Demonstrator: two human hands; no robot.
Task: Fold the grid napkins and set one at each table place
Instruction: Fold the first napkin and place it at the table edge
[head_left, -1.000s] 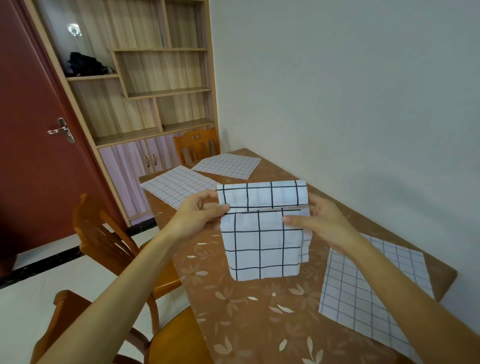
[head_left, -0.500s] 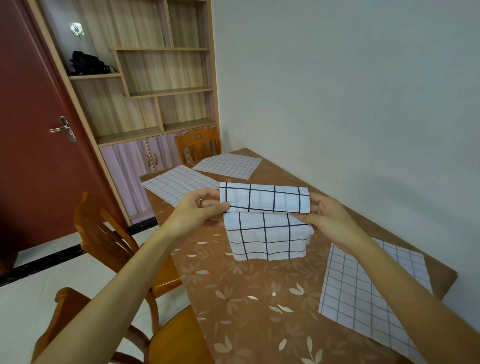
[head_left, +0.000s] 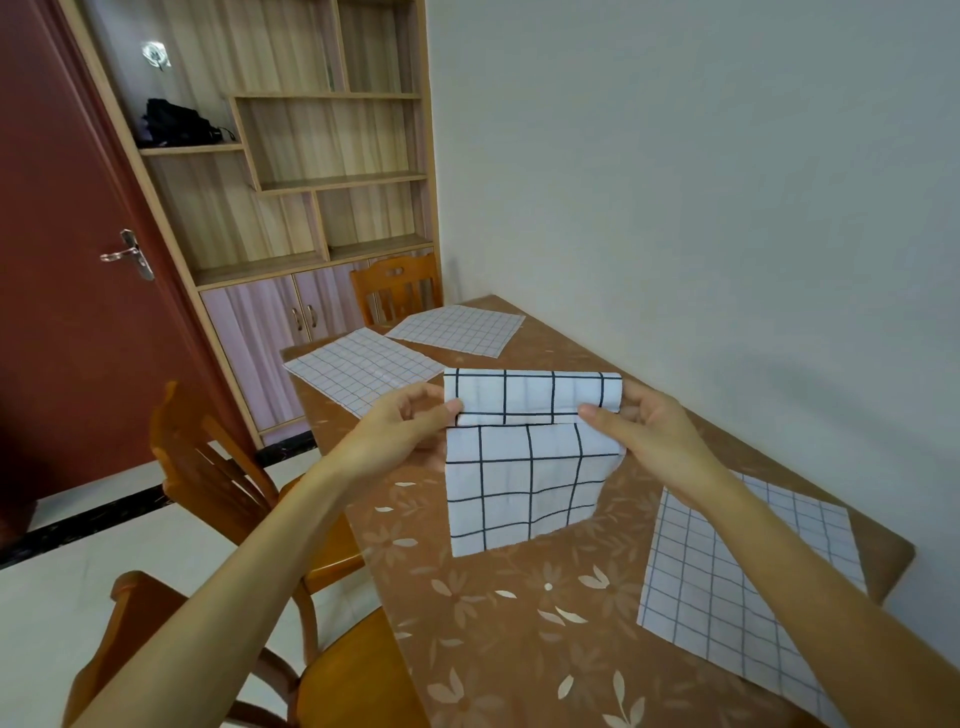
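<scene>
I hold a white napkin with a bold black grid (head_left: 524, 467) up over the middle of the table. Its top edge is folded over into a band; the rest hangs down, the lower edge near the tabletop. My left hand (head_left: 400, 431) pinches the band's left end and my right hand (head_left: 644, 431) pinches its right end. A fine-grid napkin (head_left: 727, 582) lies flat at the near right place, partly under my right forearm. Two more fine-grid napkins lie flat at the far end: one on the left (head_left: 358, 369), one by the wall (head_left: 457, 330).
The brown table with a flower-print cover (head_left: 493, 623) stands against the grey wall on the right. Wooden chairs stand at the near left (head_left: 218, 493), bottom left (head_left: 332, 686) and far end (head_left: 397, 288). A shelf cabinet (head_left: 311, 182) and red door (head_left: 78, 286) are behind.
The hanging part, bunched up on the table half a second ago, has dropped down long again. Both hands stay on the folded top band at about the same height.
</scene>
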